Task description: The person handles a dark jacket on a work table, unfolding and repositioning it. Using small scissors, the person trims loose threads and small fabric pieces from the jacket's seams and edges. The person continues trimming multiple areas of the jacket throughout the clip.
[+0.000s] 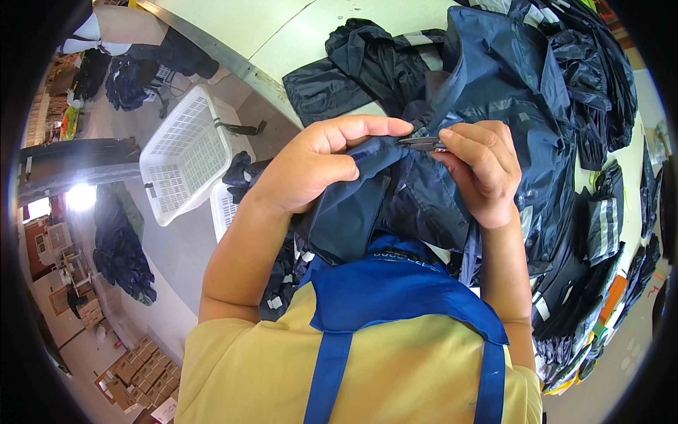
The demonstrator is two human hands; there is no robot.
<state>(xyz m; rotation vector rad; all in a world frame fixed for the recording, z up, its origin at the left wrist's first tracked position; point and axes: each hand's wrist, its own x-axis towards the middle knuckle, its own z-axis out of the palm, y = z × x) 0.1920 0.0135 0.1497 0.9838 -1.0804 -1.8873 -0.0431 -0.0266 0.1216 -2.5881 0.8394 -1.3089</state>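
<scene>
My left hand (318, 166) pinches a fold of a dark navy jacket (424, 191) that I hold up in front of my chest. My right hand (480, 166) grips a small metal thread snipper (422, 143), its tip touching the fabric edge right beside my left fingertips. The jacket hangs down over my blue apron and drapes onto the table. Much of the cloth under my hands is hidden.
A heap of dark jackets with grey reflective stripes (565, 85) covers the pale table (233, 28) ahead and to the right. A white plastic basket (185, 152) stands on the floor at left. Another person's leg (141, 28) shows at top left. Cardboard boxes (138, 371) lie low left.
</scene>
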